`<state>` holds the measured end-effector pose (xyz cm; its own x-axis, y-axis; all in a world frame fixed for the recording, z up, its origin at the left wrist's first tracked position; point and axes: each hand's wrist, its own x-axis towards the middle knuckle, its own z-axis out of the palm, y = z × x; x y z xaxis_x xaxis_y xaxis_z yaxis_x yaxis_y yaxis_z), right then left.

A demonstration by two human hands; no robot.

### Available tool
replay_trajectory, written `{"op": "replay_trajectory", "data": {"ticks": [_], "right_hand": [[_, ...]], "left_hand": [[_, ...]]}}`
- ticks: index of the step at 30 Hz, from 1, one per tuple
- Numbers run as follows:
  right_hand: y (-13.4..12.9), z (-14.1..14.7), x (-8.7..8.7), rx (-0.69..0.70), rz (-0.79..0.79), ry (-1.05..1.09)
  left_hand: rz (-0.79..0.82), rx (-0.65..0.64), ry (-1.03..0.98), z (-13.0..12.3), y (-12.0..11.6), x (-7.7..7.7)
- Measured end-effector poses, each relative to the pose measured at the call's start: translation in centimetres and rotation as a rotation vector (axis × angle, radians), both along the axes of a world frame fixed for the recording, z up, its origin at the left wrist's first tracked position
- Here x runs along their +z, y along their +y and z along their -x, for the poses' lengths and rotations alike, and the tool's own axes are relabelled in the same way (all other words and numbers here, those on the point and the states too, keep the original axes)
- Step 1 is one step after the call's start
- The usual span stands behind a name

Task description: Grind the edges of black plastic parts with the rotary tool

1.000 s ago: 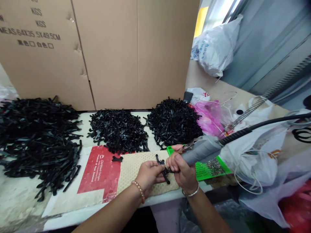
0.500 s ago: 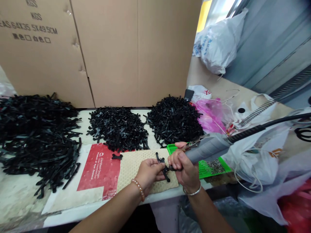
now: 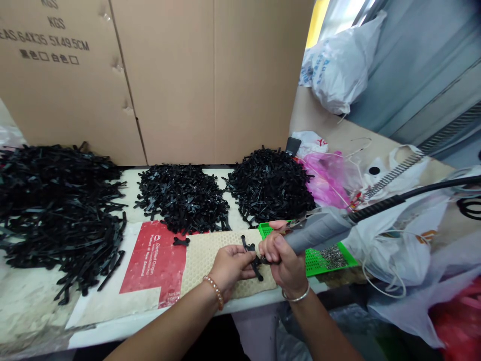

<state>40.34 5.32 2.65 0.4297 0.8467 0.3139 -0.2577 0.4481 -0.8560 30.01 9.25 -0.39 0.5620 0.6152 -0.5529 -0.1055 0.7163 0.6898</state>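
Between thumb and fingers my left hand (image 3: 233,268) pinches a black plastic bracket (image 3: 257,271) made of crossed narrow arms, above the textured beige pad (image 3: 199,265). My right hand (image 3: 283,260) is wrapped round the front of a grey electric screwdriver (image 3: 319,230) with a black cable running off to the right. The driver's tip points left at the bracket; my fingers partly hide where they meet. One short black piece (image 3: 182,241) lies alone at the pad's left edge. Beneath the driver sits a green tray (image 3: 313,265) with small metal screws (image 3: 332,256) in it.
Black plastic parts lie in a large left heap (image 3: 63,200), a middle heap (image 3: 184,195) and a right heap (image 3: 270,185). Behind them stands a big cardboard box (image 3: 210,80). Plastic bags (image 3: 398,250) and a coil spring (image 3: 394,175) are at the right.
Both hands, the bracket and the driver keep nearly the same place. The view has shifted only very slightly.
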Motion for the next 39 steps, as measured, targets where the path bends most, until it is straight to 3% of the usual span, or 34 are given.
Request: {"op": "replay_trajectory", "data": {"ticks": [16,39], "right_hand": [[0.0,-0.1,0.4,-0.009,0.003,0.009],[-0.2,0.1,-0.5,-0.002,0.025,-0.085]], "left_hand": [[0.011,0.011,0.023,-0.1,0.0,0.3],[-0.003,0.009,-0.027,-0.1,0.0,-0.6]]}}
